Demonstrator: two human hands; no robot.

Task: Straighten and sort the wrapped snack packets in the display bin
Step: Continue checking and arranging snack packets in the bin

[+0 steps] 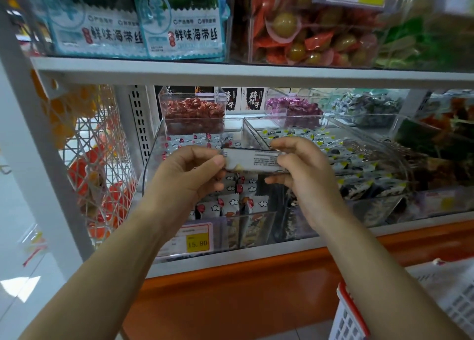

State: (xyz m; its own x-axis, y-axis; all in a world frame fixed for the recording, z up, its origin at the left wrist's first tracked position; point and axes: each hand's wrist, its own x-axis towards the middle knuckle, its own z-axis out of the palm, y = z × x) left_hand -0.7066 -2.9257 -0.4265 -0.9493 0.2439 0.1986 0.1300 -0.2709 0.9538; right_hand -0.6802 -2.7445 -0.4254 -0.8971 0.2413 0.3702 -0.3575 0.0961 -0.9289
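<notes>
2 shelves fill the view: an upper shelf [230,68] carrying large seaweed bags [136,31] and a clear box of red and yellow-green sweets [307,39], and under it a row of clear bins. The display bin [154,165] at lower left is the largest of these, with white snack packets [230,203] printed with clouds and red marks standing in loose rows inside, some tilted. Just to its right, a second bin [379,201] holds grey-and-yellow packets [346,157]. Behind, a small tub of reddish-brown sweets [193,111] sits raised. A price label [191,238] reading 15.80 is on the display bin's front wall. Above that bin, the left hand [189,170] and right hand [305,170] each pinch 1 end of a single packet [254,160], held level, printed back facing up, apart from the rows below.
</notes>
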